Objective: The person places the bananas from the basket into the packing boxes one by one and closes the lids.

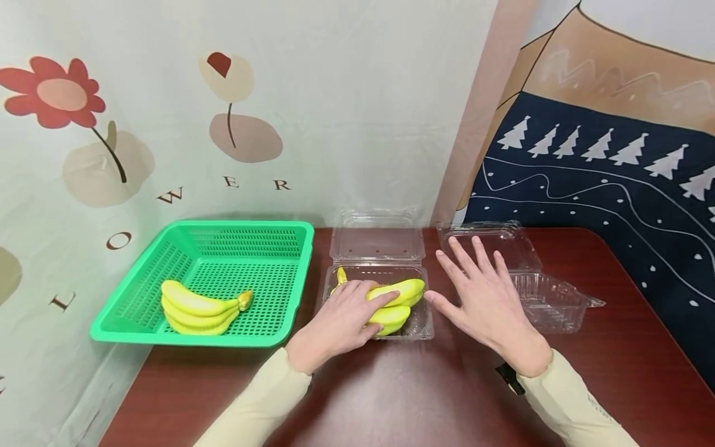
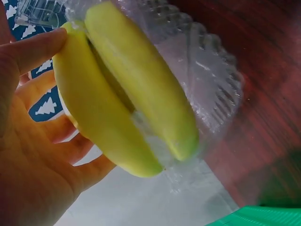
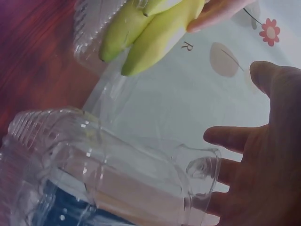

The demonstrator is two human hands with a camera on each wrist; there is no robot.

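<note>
My left hand (image 1: 343,316) curves over yellow bananas (image 1: 398,292) at the middle clear plastic clamshell box (image 1: 427,326), whose lid (image 1: 377,242) stands raised behind. Close up in the left wrist view, my thumb and fingers hold one side of the bananas (image 2: 103,113). The back of that hand hides part of the bunch from the head view. Spread and holding nothing, my right hand (image 1: 486,298) hovers between this box and a second clear clamshell box (image 1: 553,307). In the right wrist view its fingers appear beside the second box (image 3: 136,165).
A green mesh basket (image 1: 307,254) stands on the left, with another bunch of bananas (image 1: 201,310) lying in it. The second box also has its lid (image 1: 491,245) raised. Behind the reddish-brown table (image 1: 402,397) hangs a printed curtain (image 1: 357,112).
</note>
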